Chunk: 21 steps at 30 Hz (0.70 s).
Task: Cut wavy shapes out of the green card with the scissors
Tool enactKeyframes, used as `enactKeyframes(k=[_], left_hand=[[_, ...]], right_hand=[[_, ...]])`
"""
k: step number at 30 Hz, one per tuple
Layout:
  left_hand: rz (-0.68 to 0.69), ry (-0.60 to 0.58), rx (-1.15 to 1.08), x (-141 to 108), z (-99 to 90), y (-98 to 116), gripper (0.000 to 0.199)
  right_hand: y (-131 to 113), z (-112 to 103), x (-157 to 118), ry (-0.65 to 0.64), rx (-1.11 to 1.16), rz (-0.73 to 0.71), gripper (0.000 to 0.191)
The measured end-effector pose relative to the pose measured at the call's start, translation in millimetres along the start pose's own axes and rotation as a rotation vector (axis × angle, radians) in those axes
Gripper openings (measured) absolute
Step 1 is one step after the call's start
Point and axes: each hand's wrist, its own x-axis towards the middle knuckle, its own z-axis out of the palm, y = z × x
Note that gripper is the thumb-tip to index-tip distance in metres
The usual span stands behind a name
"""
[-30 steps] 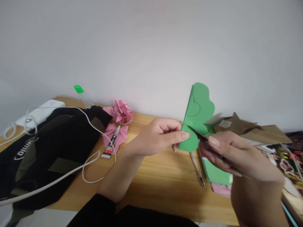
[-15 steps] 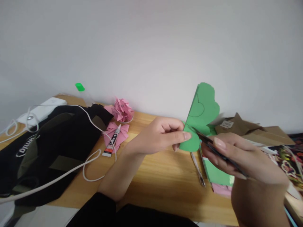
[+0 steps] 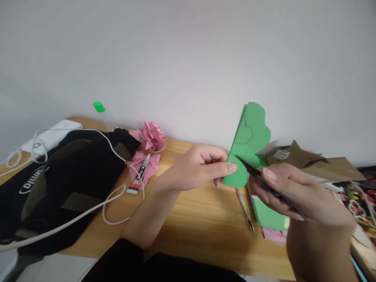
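Observation:
Folded green paper (image 3: 251, 135) with a scalloped outer edge and a drawn curve stands upright above the table. My left hand (image 3: 208, 166) is closed on its lower part, thumb in front and fingers behind. Dark scissors (image 3: 264, 183) sit in my closed right hand (image 3: 296, 192), their blades pointing up and left into the paper just above the lower lobe. The blades look nearly closed. Beneath the paper, a pen (image 3: 245, 209) lies on the table beside a pack of green and pink paper (image 3: 272, 213).
Left on the wooden table (image 3: 199, 231) lie a black bag (image 3: 82, 184), a white cable (image 3: 79, 219), a B-7000 glue tube (image 3: 139, 174) and a pink paper flower (image 3: 152, 136). Brown paper bags (image 3: 317, 162) rest at right. A wall stands behind.
The scissor blades have drawn closer together in the cut. The green paper's upper part has shifted slightly left, and my right hand has moved slightly left too.

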Motion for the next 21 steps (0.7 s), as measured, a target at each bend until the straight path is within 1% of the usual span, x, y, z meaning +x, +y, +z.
enactKeyframes(k=[4, 9, 14, 17, 21], left_hand=[[-0.005, -0.006, -0.008, -0.1, 0.2, 1.0, 0.034], [-0.007, -0.009, -0.009, -0.3, 0.6, 1.1, 0.033], [-0.009, -0.015, -0.014, -0.7, 0.6, 0.9, 0.033], [-0.01, -0.029, -0.011, -0.6, 0.2, 0.7, 0.033], [-0.014, -0.032, -0.008, -0.3, -0.2, 0.2, 0.033]], right_hand=[[2.0, 0.4, -0.1, 0.022, -0.031, -0.023, 0.058], [1.2, 1.2, -1.7, 0.025, -0.026, -0.017, 0.056], [2.9, 2.0, -3.1, 0.056, -0.032, -0.011, 0.054], [4.5, 2.4, -2.1, 0.048, -0.041, -0.039, 0.054], [3.7, 1.8, -1.2, 0.026, -0.019, -0.02, 0.055]])
